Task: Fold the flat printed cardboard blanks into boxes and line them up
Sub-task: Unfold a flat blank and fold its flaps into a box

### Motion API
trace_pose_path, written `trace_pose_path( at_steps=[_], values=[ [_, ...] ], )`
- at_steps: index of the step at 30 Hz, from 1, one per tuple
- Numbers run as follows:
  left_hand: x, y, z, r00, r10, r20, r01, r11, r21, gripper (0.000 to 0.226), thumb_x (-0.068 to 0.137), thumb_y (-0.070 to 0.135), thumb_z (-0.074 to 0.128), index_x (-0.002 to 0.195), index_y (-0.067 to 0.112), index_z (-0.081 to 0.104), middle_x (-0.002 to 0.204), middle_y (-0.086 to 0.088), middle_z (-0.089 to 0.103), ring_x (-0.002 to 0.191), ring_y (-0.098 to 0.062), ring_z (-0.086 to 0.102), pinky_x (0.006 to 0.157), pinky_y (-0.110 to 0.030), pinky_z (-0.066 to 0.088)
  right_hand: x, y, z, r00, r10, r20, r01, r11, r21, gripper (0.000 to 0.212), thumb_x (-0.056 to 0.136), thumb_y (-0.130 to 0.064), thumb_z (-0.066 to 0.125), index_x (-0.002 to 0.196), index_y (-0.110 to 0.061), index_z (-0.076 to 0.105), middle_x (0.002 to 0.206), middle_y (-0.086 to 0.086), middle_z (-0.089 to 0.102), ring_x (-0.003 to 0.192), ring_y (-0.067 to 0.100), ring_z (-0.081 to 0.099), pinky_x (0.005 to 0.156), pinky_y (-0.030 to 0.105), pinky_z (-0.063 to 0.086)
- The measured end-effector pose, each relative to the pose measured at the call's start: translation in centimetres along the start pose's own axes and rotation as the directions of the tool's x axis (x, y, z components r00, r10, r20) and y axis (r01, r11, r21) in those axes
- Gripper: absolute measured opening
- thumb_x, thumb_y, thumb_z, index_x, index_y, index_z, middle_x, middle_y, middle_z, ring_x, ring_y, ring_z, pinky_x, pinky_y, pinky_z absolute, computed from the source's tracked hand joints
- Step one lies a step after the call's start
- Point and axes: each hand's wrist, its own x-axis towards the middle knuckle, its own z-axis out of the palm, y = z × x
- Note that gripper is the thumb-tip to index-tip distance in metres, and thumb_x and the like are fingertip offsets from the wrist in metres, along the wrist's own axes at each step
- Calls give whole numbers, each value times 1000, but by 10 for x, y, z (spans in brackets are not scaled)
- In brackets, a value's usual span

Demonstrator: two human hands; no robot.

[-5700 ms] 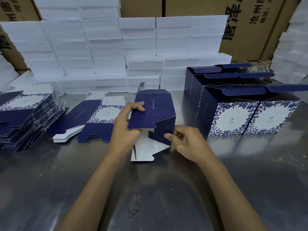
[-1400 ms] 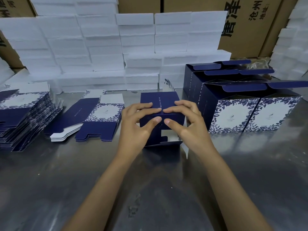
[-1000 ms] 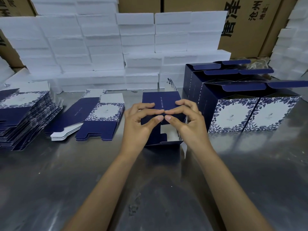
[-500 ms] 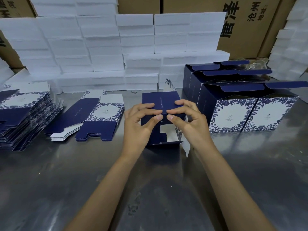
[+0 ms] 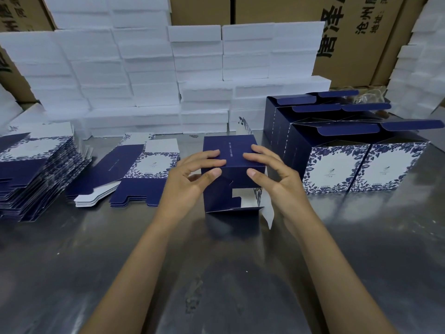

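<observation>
Moved apart since half a second ago: thumb tips then almost touching at the middle of the near top edge, now set at the two near corners of the half-folded box. Same spot on the metal table for the box itself, centre of the view, just left of the finished ones.

Left hand gripping the box's left near corner, fingers curled onto the dark blue top panel, thumb pressed against the front face. Right hand gripping the right near corner the same way, fingers bent over the top, thumb on the front edge. Front face only partly closed, with a stepped white gap showing in it and a loose white flap sticking out at the lower right onto the table. Another flap with leaf print standing up behind the box.

Row of finished boxes to the right, touching one another, lids open and tilted back, blue leaf borders round white fronts. More of them behind that row.

Small pile of flat blanks lying left of the hands, near but not touching the box. Tall stack of flat blanks at the far left edge.

White foam slabs stacked along the back of the table, brown cartons with black printed characters behind them.
</observation>
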Motion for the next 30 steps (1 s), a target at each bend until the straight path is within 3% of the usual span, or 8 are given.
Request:
trace_pose_path(
  at_steps=[7,9,12,14,19,23,27,30],
  values=[
    [-7,-4,17,982,110,-151,-103,993,57,16,95,13,66,92,27,60,122,17,67,125,-8,55,101,-44,49,0,-4,-3,996,73,-54,-72,997,30,26,92,-14,73,106,-35,80,147,-21,51,130,-11,49,102,24,49],
    [-9,-7,21,959,225,-169,-190,961,200,24,96,11,61,88,28,47,124,19,65,127,-9,51,103,-40,44,-1,-5,-4,988,153,-33,-149,983,107,34,94,-16,70,118,-40,74,148,-20,52,130,-9,50,112,30,43],
    [-9,-16,24,893,445,-61,-366,799,477,18,93,0,59,93,19,59,131,8,61,138,-15,41,110,-38,37,-1,-7,-1,975,223,-13,-216,956,197,45,96,-10,65,131,-38,66,139,-18,61,128,-6,54,112,29,41],
    [-9,-19,27,888,457,46,-410,743,529,14,89,11,66,101,20,63,142,4,54,144,-18,33,116,-36,28,-1,-7,-1,972,232,-35,-222,957,189,51,94,-4,62,132,-38,65,137,-18,63,131,-4,52,110,26,41],
    [-13,-21,28,910,370,189,-399,652,645,50,76,56,73,116,28,59,156,4,34,150,-21,17,116,-26,9,-2,-8,-5,970,244,-16,-240,961,141,58,91,-1,55,130,-42,66,129,-25,66,123,-9,56,95,20,47],
    [-12,-20,23,907,342,244,-413,622,665,67,71,70,68,121,27,58,157,2,32,149,-24,17,115,-37,17,-2,-8,-7,963,270,-1,-267,954,134,55,86,-9,55,127,-44,67,134,-18,65,129,3,56,114,40,41],
    [-10,-24,23,902,373,215,-412,602,684,49,78,36,81,119,25,57,155,0,36,146,-27,23,115,-49,31,-2,-7,-9,962,273,0,-272,958,94,57,78,-18,54,127,-45,67,134,-20,64,128,1,56,116,44,38],
    [-8,-28,25,904,399,157,-393,628,672,37,82,21,80,113,21,59,152,-1,42,144,-27,27,114,-49,34,0,-3,-9,953,300,46,-302,921,247,59,81,-19,44,134,-33,64,138,-10,64,133,15,55,111,46,41]
  ],
)
